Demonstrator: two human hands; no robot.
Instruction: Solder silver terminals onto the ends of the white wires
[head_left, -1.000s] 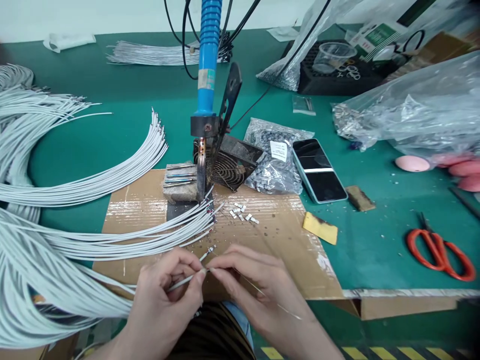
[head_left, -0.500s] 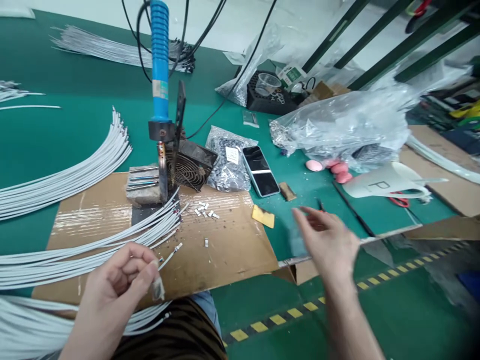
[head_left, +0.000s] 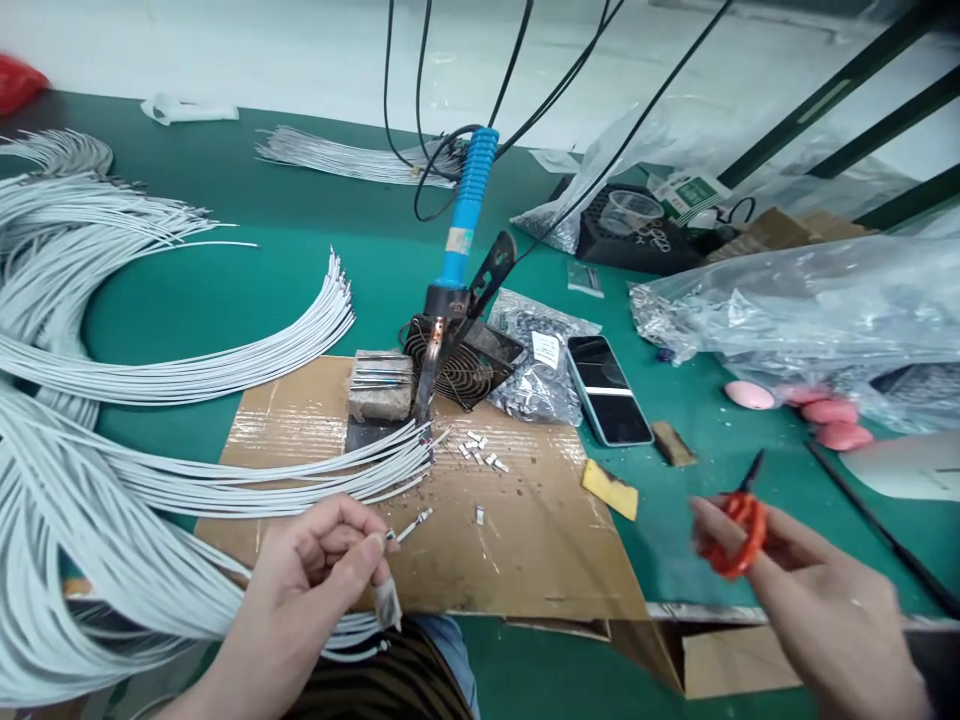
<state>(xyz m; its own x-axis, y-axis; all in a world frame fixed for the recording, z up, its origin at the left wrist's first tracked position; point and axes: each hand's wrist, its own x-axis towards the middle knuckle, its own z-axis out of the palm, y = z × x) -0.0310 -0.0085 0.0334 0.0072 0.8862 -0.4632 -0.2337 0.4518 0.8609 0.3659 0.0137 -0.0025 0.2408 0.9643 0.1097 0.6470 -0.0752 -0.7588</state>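
Note:
My left hand (head_left: pixel 322 580) is closed in a pinch over the cardboard's front edge. From its fingertips a short white cable end (head_left: pixel 412 524) with a small white connector sticks out to the right. A greyish, partly see-through piece (head_left: pixel 388 603) shows just below these fingers; I cannot tell what it is. My right hand (head_left: pixel 817 590) is raised over the bench's right front, its fingers around a pair of scissors (head_left: pixel 739 540) with orange handles. The dark tip of the scissors points up and away. Several small white connectors (head_left: pixel 480 452) lie loose on the cardboard sheet (head_left: pixel 540 560).
A blue-handled soldering iron (head_left: pixel 466 205) stands clamped beside a metal block (head_left: pixel 381 385) and a small fan (head_left: pixel 457 370). White cable bundles (head_left: pixel 187 370) spread across the left. Further right lie a phone (head_left: pixel 609 390), a yellow sponge (head_left: pixel 610 490) and plastic bags (head_left: pixel 795 300).
My right hand, earlier reaching over the bench's right edge, now holds up the orange-handled scissors. The view has shifted left, and my left hand keeps its pinch on the cable.

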